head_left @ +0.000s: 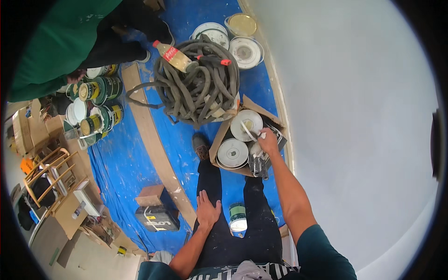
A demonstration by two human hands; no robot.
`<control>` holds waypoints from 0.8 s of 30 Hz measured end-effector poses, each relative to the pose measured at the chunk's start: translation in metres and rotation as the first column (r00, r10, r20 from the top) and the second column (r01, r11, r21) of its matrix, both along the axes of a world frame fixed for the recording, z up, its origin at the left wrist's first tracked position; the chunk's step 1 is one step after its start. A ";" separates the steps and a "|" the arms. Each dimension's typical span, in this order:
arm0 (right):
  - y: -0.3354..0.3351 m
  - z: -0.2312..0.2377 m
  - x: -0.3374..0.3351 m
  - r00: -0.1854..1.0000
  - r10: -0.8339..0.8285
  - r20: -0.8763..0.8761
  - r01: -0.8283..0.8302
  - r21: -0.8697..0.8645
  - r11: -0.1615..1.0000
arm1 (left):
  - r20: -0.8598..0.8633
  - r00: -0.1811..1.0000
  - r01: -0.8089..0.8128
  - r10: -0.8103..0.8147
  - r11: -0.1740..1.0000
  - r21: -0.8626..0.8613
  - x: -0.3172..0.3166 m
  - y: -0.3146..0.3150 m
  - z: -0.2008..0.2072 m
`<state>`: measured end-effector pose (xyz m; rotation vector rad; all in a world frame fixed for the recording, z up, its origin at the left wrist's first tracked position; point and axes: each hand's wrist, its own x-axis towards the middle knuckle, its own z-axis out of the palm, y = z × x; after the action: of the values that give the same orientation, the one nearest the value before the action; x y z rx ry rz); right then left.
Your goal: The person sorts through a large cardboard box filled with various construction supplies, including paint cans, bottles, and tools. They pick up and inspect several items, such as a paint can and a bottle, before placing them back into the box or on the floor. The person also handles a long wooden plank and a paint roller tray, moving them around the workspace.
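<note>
Standing on a blue tarp (122, 161), a person's right hand (268, 140) holds a pale tool (248, 131), grip closed around it, over lidded paint cans (232, 153) in a cardboard box (220, 135) at the tarp's wall-side edge, lids unopened, while the left hand (207, 209) rests flat, fingers spread, on the thigh.

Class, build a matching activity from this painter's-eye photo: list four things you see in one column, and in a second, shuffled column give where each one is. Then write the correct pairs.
Things
1. left hand
2. right hand
3. plastic bottle
4. small paint can

Places
A. lying on top of the coiled hose
B. on the blue sheet between the person's legs
C. resting on the person's own thigh
D. reaching into the cardboard box of tins, gripping a thin white tool

Pairs: 1-C, 2-D, 3-A, 4-B
</note>
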<state>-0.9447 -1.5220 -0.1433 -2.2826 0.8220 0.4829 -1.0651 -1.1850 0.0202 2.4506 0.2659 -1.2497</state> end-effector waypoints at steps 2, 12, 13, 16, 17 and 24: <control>-0.001 0.003 -0.009 0.997 -0.078 0.003 0.078 0.012 0.997 | 0.005 1.000 0.002 -0.002 1.000 0.002 0.008 -0.001 -0.001; -0.023 0.064 -0.054 0.968 -0.251 -0.012 0.252 0.054 0.966 | 0.013 0.992 -0.125 0.126 0.989 -0.080 0.066 -0.005 -0.009; -0.023 0.065 -0.051 0.963 -0.267 -0.022 0.268 0.052 0.962 | -0.008 0.987 -0.159 0.159 0.985 -0.071 0.069 -0.008 -0.010; -0.026 0.055 -0.036 0.927 -0.371 -0.059 0.375 0.225 0.900 | -0.082 0.977 -0.199 0.198 0.980 -0.006 0.082 -0.025 -0.009; -0.028 0.048 -0.033 0.906 -0.415 -0.082 0.419 0.305 0.855 | -0.084 0.972 -0.219 0.219 0.976 0.000 0.082 -0.031 -0.011; -0.064 0.000 0.075 0.990 0.086 -0.116 -0.080 0.057 0.995 | -0.039 0.977 -0.203 0.210 0.970 0.133 0.055 -0.093 -0.023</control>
<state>-0.8698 -1.5861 -0.1435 -2.2642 0.7645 0.6750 -1.0104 -1.2783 -0.0024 2.4225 0.6177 -1.2413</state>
